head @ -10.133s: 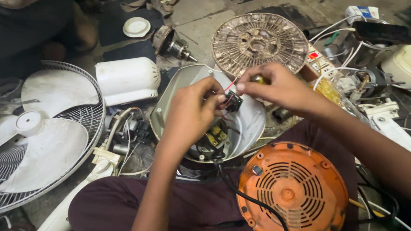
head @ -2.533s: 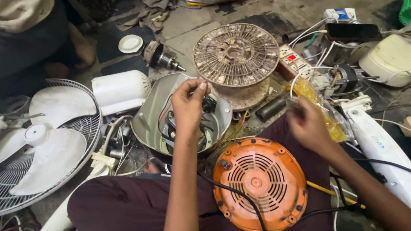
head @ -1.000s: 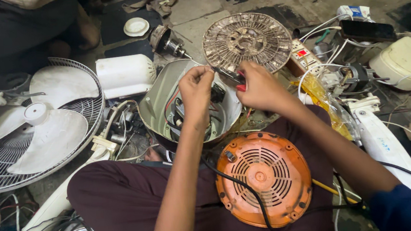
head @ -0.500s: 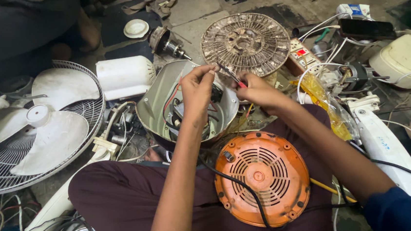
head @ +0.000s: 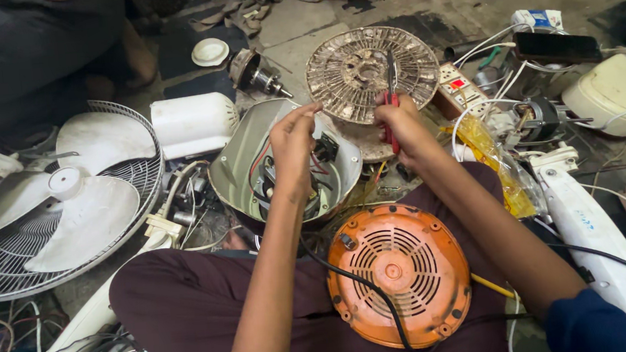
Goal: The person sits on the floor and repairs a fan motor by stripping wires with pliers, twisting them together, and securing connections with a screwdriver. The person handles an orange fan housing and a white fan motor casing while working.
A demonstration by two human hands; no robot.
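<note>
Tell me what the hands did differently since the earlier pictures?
The right hand reached out to the side, then came back holding red-handled pliers, tips pointing up. The left hand lifted to the rim of the open grey housing. The orange vented cover stayed on the lap.

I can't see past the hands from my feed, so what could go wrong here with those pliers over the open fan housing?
1. The right hand holds red-handled pliers close to the left hand; a slip could nick the fingers.
2. Thin wires crowd the open housing; the wrong one might get cut or pulled.
3. The orange grille cover rests loose on the lap with a black cord across it; it may slide off.
</note>
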